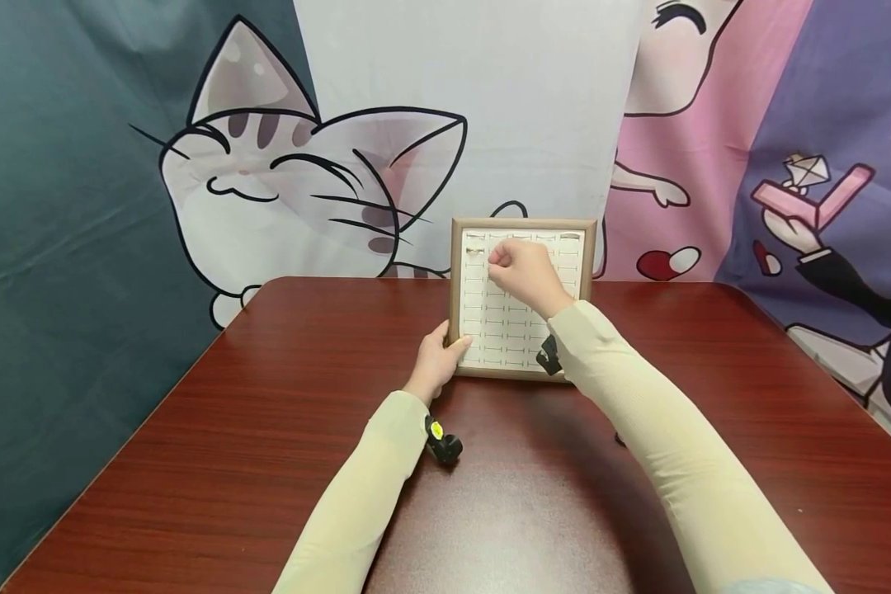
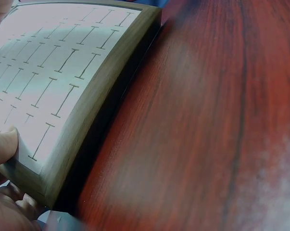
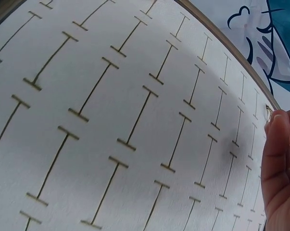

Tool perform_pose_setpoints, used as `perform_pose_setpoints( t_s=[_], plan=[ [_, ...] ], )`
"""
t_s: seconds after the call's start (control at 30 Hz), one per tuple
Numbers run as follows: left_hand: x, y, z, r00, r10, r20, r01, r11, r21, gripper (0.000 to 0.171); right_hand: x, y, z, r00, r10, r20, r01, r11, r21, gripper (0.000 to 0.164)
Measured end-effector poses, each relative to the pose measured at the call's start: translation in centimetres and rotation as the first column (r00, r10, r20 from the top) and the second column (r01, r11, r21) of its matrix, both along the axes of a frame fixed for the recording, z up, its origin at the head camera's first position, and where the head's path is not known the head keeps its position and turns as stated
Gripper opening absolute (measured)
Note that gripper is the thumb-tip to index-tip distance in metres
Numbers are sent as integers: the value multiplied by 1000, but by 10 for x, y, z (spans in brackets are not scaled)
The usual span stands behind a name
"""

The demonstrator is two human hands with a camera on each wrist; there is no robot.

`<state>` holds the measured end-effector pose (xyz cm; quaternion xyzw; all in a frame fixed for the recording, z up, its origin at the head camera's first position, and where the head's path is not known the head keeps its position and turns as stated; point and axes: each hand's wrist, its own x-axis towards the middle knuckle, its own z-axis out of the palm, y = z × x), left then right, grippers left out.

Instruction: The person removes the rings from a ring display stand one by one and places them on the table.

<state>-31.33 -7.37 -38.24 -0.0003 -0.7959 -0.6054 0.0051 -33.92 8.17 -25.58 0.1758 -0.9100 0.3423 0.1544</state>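
My left hand grips the lower left edge of a wood-framed ring display board, with the thumb over its white front. The board stands tilted up on the table. In front of its upper part is my right hand, thumb and fingertips brought together; whether something small is between them is hidden. A ring sits in a slot at the upper left, just left of these fingertips. Another ring shows in the top row on the right. In the right wrist view, a small gold piece shows beside the fingertips.
The board stands on a reddish-brown table, close to its far edge. A cartoon-printed curtain hangs behind. A small dark object lies partly behind the right sleeve. Slots in rows cover the board's white pad.
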Motion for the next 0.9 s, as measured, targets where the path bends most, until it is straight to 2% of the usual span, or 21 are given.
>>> perform_pose_setpoints(
  t_s=[0.27,0.5,0.9],
  plan=[
    [1,0,2,1000,-6,17,5,1000,16,60,-7,-8,0,1000,-9,4,9,1000,8,10],
    [1,-1,2,1000,-4,19,3,1000,28,59,-15,-16,3,998,-29,-48,31,999,39,9],
    [0,-2,0,1000,-18,15,18,999,36,56,-21,-24,10,997,-29,-69,34,997,73,13]
  ],
)
